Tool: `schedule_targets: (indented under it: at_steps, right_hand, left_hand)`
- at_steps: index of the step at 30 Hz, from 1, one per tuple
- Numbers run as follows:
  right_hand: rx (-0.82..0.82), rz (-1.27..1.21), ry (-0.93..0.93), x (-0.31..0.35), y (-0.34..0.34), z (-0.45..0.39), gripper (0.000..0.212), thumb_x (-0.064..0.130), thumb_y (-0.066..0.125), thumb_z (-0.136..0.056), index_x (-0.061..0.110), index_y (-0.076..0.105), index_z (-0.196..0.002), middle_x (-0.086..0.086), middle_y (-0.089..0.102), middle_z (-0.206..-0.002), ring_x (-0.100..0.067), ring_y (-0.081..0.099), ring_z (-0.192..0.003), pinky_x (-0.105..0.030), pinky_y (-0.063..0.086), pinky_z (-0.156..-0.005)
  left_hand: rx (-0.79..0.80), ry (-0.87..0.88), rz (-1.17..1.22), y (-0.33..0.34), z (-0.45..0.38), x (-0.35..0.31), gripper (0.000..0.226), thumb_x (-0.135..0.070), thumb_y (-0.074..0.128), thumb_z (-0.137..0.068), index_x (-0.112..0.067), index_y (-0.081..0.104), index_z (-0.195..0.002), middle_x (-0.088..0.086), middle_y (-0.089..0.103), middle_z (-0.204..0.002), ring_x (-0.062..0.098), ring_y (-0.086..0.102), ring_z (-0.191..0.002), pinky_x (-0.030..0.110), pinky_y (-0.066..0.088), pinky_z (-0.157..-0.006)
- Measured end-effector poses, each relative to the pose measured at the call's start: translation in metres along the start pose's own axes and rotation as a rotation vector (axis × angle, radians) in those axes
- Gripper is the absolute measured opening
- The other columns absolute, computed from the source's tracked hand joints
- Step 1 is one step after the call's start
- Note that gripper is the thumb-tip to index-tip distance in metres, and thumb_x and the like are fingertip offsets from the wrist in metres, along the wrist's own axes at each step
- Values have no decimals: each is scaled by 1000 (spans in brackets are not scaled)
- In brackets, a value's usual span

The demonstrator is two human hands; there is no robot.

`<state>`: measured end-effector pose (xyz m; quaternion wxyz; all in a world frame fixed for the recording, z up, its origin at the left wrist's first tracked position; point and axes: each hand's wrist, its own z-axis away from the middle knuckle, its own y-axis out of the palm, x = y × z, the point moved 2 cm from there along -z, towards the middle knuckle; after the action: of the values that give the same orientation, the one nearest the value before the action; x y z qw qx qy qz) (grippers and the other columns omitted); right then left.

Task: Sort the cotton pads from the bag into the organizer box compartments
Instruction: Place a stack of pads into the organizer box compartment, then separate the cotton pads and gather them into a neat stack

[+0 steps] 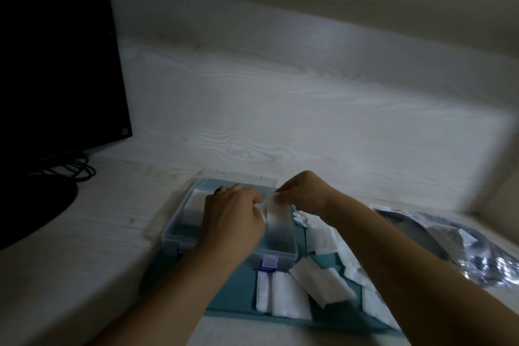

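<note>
**Inspector:** Start with the pads.

**Assistant:** One white cotton pad (276, 209) is held over the right-hand compartment of the clear organizer box (230, 233). The left hand (234, 215) and the right hand (304, 195) meet at its far end, close together, fingers curled and pinching it. The fingertips are blurred, so the exact grip cannot be made out.

**Inspector:** The other compartments?

**Assistant:** The left compartment holds a white stack of pads (193, 203). The middle of the box is hidden under the left hand and wrist. A small clear latch (269, 263) shows on the near wall.

**Inspector:** The lid?

**Assistant:** A clear lid (238, 175) stands open behind the box; its edges are faint against the wall.

**Inspector:** Loose stock?

**Assistant:** Loose pads (283, 299) lie on a teal mat (233, 292) just in front of the box and to its right, several overlapping. Those on the right are partly covered by the right forearm, and no count is possible.

**Inspector:** The bag?

**Assistant:** A crinkled silvery bag (460, 244) lies right of the mat, blurred and cut off by the frame edge. Its opening cannot be seen.

**Inspector:** Surroundings?

**Assistant:** A pale wood-grain table (84, 233) carries everything. A dark monitor (56, 64) stands far left, cut off by the frame, with black cables (75, 170) beneath it.
</note>
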<state>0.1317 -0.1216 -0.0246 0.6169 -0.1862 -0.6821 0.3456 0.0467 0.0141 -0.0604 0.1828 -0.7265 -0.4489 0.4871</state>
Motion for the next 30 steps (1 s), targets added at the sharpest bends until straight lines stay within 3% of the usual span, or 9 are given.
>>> schedule_targets:
  at_steps: [5, 9, 12, 15, 18, 21, 24, 28, 30]
  right_hand:
    - [-15, 168, 4, -3, 11, -4, 24, 8, 71, -85, 5, 70, -109, -6, 66, -101, -16, 58, -86, -24, 44, -76]
    - [-62, 203, 37, -15, 18, -3, 35, 17, 79, -79, 12, 64, -110, 4, 53, -88, -9, 54, -74, -20, 46, -63]
    - [-88, 191, 47, -20, 19, -2, 36, 20, 79, -79, 14, 61, -110, 3, 52, -94, -7, 51, -73, -16, 41, -53]
    - [-172, 238, -79, -19, 14, 0, 21, 23, 76, -83, 17, 64, -99, 2, 58, -96, -12, 56, -83, -15, 39, -57]
    - [-301, 104, -213, -13, 1, 10, 3, 19, 68, -88, 19, 66, -86, 4, 65, -83, -12, 62, -77, -14, 43, -61]
    - [-446, 71, -272, -16, -22, 29, 7, 14, 65, -88, 17, 71, -89, 8, 65, -78, -10, 62, -75, -21, 47, -68]
    - [-408, 115, -222, -35, -40, 50, 14, 13, 62, -90, 22, 72, -92, 8, 69, -80, -11, 66, -74, -26, 53, -69]
    - [-333, 253, -183, -67, -45, 75, 21, 13, 56, -94, 25, 72, -100, 8, 71, -94, 5, 60, -71, -5, 42, -61]
    - [-286, 297, -187, -76, -41, 84, 23, 15, 55, -95, 25, 69, -111, 6, 68, -109, 3, 58, -82, -3, 39, -71]
  left_hand:
    - [50, -9, -57, 2, 1, 1, 38, -15, 49, -92, -25, 66, -124, -4, 62, -128, 19, 50, -121, 34, 39, -105]
    - [80, 9, -81, 5, 1, 3, 38, -15, 50, -92, -27, 64, -126, -5, 60, -129, 18, 48, -122, 34, 38, -105]
    - [104, 56, -112, 6, 1, 3, 38, -17, 47, -94, -29, 62, -126, -5, 57, -128, 19, 46, -121, 33, 36, -105]
    - [118, 109, -158, 7, 1, 1, 35, -23, 41, -97, -31, 63, -123, -5, 56, -125, 18, 45, -119, 32, 33, -104]
    - [139, 136, -206, 8, 2, 3, 34, -27, 36, -99, -31, 63, -119, -5, 55, -122, 17, 46, -116, 32, 33, -103]
    - [172, 171, -244, 9, 2, 3, 34, -30, 34, -99, -31, 60, -122, -7, 53, -125, 16, 45, -116, 33, 32, -104]
    - [217, 214, -262, 12, 4, 3, 43, -36, 28, -99, -33, 51, -135, -8, 47, -136, 15, 40, -124, 34, 26, -110]
    - [318, 360, -370, 17, 10, 0, 75, -53, -2, -85, -36, 43, -143, -12, 32, -155, 16, 18, -145, 38, 7, -119]
    - [384, 355, -378, 20, 12, 1, 59, -52, 9, -97, -35, 42, -143, -15, 31, -156, 16, 12, -149, 41, 1, -122]
